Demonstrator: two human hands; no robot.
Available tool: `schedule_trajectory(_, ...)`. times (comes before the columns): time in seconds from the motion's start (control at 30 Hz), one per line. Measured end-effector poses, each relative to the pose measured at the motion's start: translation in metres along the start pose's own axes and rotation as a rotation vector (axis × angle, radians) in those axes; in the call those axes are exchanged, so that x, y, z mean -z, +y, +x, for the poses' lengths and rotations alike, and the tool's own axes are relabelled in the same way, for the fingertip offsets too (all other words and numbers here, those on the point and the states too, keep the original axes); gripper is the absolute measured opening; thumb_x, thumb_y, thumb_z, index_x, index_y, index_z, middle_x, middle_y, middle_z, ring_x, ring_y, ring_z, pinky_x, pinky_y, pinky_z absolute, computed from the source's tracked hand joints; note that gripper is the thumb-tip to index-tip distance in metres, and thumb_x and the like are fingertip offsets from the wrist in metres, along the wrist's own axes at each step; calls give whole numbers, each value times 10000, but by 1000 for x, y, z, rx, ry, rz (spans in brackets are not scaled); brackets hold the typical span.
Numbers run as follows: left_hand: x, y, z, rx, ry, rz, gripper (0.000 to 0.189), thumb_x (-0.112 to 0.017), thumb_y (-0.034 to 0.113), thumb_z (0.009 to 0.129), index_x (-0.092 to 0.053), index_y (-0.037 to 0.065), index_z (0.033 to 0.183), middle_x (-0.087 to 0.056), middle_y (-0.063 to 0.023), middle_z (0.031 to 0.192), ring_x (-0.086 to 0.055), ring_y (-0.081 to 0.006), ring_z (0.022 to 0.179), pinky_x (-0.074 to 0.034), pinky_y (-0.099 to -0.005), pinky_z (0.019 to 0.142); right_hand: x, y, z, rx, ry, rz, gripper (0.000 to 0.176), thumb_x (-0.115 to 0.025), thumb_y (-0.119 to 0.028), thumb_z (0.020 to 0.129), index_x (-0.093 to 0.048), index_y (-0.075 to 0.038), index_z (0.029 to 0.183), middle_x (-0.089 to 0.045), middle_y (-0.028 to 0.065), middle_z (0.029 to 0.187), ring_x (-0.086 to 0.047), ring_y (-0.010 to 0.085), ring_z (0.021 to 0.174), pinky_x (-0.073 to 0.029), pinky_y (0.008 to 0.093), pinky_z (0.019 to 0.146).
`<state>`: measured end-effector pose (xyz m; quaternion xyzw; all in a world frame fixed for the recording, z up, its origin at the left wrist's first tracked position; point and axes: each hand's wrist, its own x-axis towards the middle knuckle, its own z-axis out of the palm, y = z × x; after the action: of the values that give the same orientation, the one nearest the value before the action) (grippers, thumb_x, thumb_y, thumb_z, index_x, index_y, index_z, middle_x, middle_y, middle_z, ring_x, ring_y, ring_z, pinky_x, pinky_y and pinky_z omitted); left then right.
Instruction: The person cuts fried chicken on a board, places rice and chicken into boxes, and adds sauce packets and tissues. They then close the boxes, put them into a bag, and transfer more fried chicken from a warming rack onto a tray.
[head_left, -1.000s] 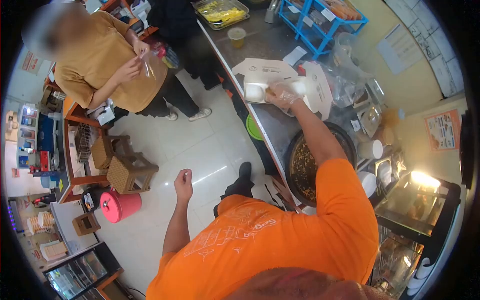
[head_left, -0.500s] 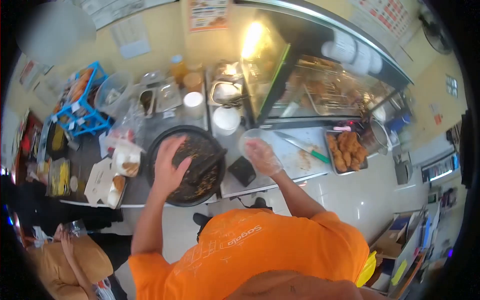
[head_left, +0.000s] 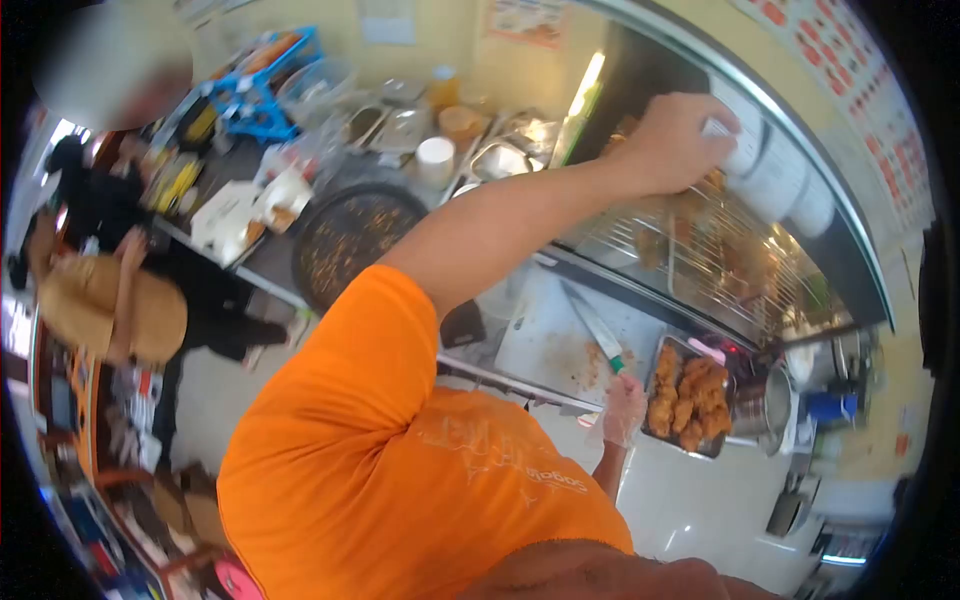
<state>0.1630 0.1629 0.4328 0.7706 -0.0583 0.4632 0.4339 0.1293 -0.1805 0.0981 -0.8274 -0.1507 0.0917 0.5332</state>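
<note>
My bare left hand (head_left: 685, 145) is raised across the front of the glass display case, its bent fingers closed on the edge of a white paper (head_left: 738, 142) hanging there. Lower down, my right hand (head_left: 625, 405), in a clear plastic glove, has its fingers closed at the green handle of a knife (head_left: 598, 330). The blade lies over a white cutting board (head_left: 535, 345) with brown crumbs. Just right of that hand is a metal tray (head_left: 680, 450) of fried pieces (head_left: 705, 398).
A round dark pan (head_left: 325, 235) with brown bits stands left of the board, near a dark block (head_left: 462, 326). Behind are metal containers (head_left: 500, 160) and a white cup (head_left: 435, 160). A metal pot (head_left: 765, 410) is at the right. Another person (head_left: 115, 305) stands far left.
My left hand has left the round pan and risen to the hanging papers. My right hand has moved right and down to the knife handle. The view has shifted and turned.
</note>
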Motion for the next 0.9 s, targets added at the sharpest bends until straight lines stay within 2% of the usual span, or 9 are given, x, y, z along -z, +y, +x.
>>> schedule_trajectory(0.1,32,3,-52,171,-78,-8,356,-755,197,786,-691,92,1121,-668,-91,836,-578,-195,702,-497,-353,688,-8,8,14,160,-102,12,216,-599,-139,960,-639,-7,1127,-651,35,935,-590,105,821,-476,256,734)
schedule_trajectory(0.17,73,-18,-108,285,-64,57,457,-734,129,779,-648,113,1227,-690,-112,951,-598,-203,758,-504,-337,725,-17,-9,18,149,-185,39,208,-597,-124,962,-634,-10,1132,-640,34,961,-587,110,820,-471,252,742)
schedule_trajectory(0.23,121,-60,-180,258,71,177,594,-701,73,774,-578,134,1352,-675,-130,1161,-615,-220,886,-508,-347,803,-30,-21,24,145,-315,72,200,-610,-119,962,-630,-9,1128,-624,38,978,-581,121,850,-477,262,768)
schedule_trajectory(0.27,159,-53,-215,448,65,203,687,-681,61,770,-512,120,1433,-596,-141,1357,-610,-255,1102,-491,-343,940,-33,-21,30,144,-373,92,197,-623,-120,960,-627,-8,1122,-613,43,981,-576,130,880,-484,275,790)
schedule_trajectory(0.33,227,-79,-294,509,205,518,720,-652,40,763,-477,73,1461,-536,-180,1439,-540,-272,1296,-426,-327,1078,-50,-43,38,130,-456,67,189,-631,-119,963,-623,-3,1113,-599,47,990,-574,141,914,-492,291,816)
schedule_trajectory(0.37,261,-96,-341,618,401,333,726,-651,30,763,-473,70,1465,-545,-191,1429,-552,-257,1279,-429,-329,1075,-60,-63,40,124,-491,19,184,-625,-117,967,-620,-1,1110,-596,47,995,-575,143,918,-493,294,819)
schedule_trajectory(0.53,407,-119,-516,1062,878,657,762,-696,56,734,-470,52,1462,-632,-223,1292,-636,-320,1162,-477,-363,991,-121,-142,55,343,-582,-150,200,-605,-122,994,-598,23,1131,-611,49,979,-584,136,872,-501,287,800)
schedule_trajectory(0.63,472,-147,-588,1051,1246,697,792,-690,40,717,-447,11,1471,-635,-220,1279,-640,-308,1141,-475,-358,986,-164,-179,60,334,-637,-163,216,-614,-126,995,-594,17,1156,-624,47,959,-582,130,886,-494,284,816)
schedule_trajectory(0.9,567,-162,-599,665,1577,231,752,-538,-160,742,-448,-4,1472,-624,-157,1297,-633,-222,1129,-496,-301,947,-245,-258,11,396,-723,-181,203,-618,-117,988,-608,8,1148,-616,37,944,-549,104,849,-466,260,773)
